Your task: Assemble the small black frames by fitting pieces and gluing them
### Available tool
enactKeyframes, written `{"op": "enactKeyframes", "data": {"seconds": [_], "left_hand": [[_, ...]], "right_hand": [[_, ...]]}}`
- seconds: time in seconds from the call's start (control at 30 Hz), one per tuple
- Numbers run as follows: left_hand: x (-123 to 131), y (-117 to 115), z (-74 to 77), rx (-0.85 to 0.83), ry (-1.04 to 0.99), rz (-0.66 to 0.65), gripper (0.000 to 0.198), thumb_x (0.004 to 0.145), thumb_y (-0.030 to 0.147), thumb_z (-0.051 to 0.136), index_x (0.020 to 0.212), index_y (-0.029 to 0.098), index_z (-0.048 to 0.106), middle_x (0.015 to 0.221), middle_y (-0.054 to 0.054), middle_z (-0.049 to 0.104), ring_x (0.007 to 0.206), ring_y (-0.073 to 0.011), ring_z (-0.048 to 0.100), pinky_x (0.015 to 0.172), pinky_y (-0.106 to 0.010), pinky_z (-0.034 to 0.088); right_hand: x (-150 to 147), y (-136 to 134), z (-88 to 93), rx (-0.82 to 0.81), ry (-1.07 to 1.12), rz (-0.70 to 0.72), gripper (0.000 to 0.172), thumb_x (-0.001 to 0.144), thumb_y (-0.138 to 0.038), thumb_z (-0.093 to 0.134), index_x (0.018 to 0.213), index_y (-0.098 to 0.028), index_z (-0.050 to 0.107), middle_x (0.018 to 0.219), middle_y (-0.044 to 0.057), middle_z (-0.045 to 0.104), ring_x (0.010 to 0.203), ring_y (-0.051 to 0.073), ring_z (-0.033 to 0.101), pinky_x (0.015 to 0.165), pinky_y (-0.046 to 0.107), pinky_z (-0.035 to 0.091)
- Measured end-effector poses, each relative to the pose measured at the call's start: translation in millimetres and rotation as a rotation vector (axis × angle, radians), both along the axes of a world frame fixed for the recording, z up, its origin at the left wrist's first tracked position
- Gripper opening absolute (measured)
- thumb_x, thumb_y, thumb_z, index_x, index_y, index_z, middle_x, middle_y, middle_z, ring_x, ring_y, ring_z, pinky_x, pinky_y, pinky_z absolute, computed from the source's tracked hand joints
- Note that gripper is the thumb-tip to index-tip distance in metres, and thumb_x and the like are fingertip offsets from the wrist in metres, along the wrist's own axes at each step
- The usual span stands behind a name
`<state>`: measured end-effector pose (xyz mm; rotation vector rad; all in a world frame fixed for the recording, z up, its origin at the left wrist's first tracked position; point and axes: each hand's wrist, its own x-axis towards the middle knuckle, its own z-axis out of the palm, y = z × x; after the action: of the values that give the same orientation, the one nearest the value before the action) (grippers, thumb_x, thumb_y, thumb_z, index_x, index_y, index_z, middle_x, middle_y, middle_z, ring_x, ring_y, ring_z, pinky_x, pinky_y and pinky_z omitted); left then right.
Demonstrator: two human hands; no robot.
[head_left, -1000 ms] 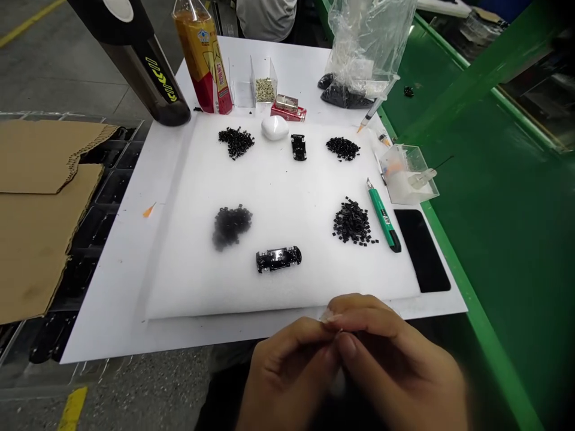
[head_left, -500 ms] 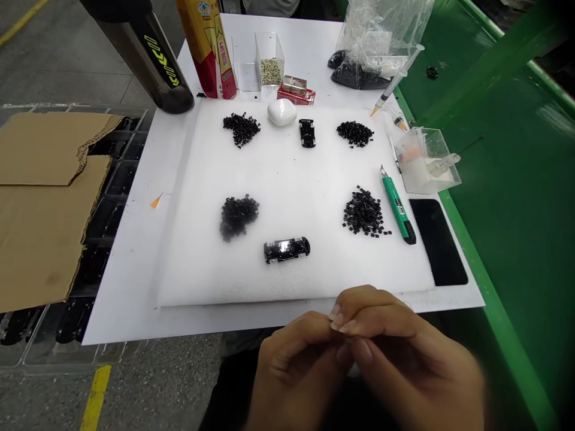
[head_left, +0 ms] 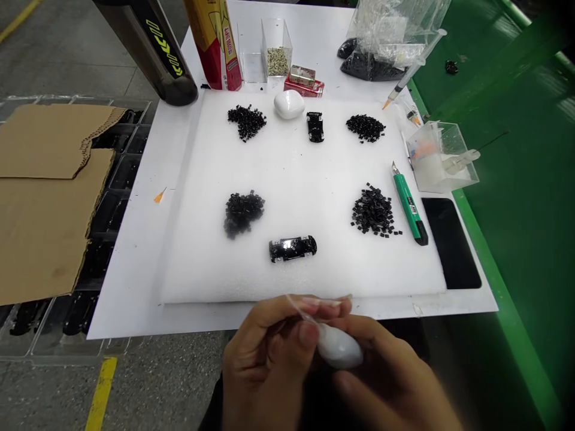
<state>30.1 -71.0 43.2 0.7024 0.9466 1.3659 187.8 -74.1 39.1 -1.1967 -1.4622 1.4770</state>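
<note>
Both my hands are at the near edge of the foam. My left hand (head_left: 269,359) and my right hand (head_left: 386,377) hold a smooth white egg-shaped piece (head_left: 339,347) between them. A thin clear film (head_left: 309,311) runs from it under my left fingertips. A matching white piece (head_left: 288,104) lies far off on the white foam sheet (head_left: 202,161). Several black granule piles, including one (head_left: 374,211), sit on the foam. So do two glossy black toy-car-shaped pieces, the nearest (head_left: 293,248) just beyond my hands.
A green utility knife (head_left: 408,206), black pad (head_left: 451,242), clear acrylic box (head_left: 440,157), syringe (head_left: 413,67) and plastic bag (head_left: 395,30) lie to the right. A bottle (head_left: 213,42) and flask (head_left: 153,42) stand behind. Cardboard (head_left: 45,203) lies left.
My hands have parted slightly and shifted left, bringing the white piece into view between them. The whole scene sits higher and slightly further right in view.
</note>
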Motion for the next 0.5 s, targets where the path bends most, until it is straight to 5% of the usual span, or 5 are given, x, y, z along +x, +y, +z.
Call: {"op": "enactKeyframes", "data": {"seconds": [0.1,0.2,0.27,0.37,0.5], "left_hand": [[-9,16,-0.8,0.203,0.429,-0.089,0.019,0.101,0.02,0.063,0.117,0.026,0.072,0.121,-0.003,0.075,0.11,-0.023,0.074,0.093,-0.034,0.066],[-22,40,-10.8,0.595,1.02,0.038,0.035,0.095,0.011,0.069,0.13,0.015,0.066,0.127,-0.009,0.071,0.123,-0.0251,0.066,0.108,-0.04,0.058],[-32,55,-20.0,0.714,1.307,-0.01,0.038,0.093,0.009,0.07,0.131,0.01,0.065,0.132,-0.013,0.067,0.134,-0.0285,0.056,0.115,-0.047,0.051],[-40,70,-31.4,0.727,1.422,-0.155,0.041,0.097,0.01,0.066,0.138,0.009,0.059,0.127,-0.012,0.069,0.123,-0.0251,0.062,0.109,-0.045,0.055],[-41,76,-39.1,0.764,1.397,-0.107,0.027,0.096,0.008,0.067,0.122,0.01,0.069,0.113,-0.008,0.075,0.114,-0.0229,0.067,0.103,-0.041,0.059]], "right_hand": [[-1,0,1.1,-0.064,0.048,-0.189,0.029,0.091,-0.024,0.072,0.116,-0.036,0.067,0.085,-0.004,0.078,0.065,0.012,0.073,0.061,0.018,0.061],[2,12,-1.0,0.009,-0.026,-0.587,0.018,0.096,-0.037,0.065,0.112,-0.029,0.068,0.066,-0.003,0.069,0.046,0.01,0.059,0.046,0.02,0.05],[7,29,-3.8,0.081,-0.064,-0.837,0.025,0.098,-0.045,0.06,0.099,-0.023,0.071,0.055,-0.003,0.057,0.041,0.01,0.049,0.04,0.022,0.041],[14,58,-6.3,0.103,0.049,-1.015,0.025,0.088,-0.04,0.069,0.075,-0.02,0.067,0.054,-0.005,0.044,0.043,0.008,0.039,0.04,0.023,0.034],[14,87,-7.2,0.029,0.278,-1.023,0.023,0.072,-0.029,0.075,0.067,-0.023,0.054,0.053,-0.008,0.04,0.042,0.009,0.034,0.039,0.025,0.033]]}}
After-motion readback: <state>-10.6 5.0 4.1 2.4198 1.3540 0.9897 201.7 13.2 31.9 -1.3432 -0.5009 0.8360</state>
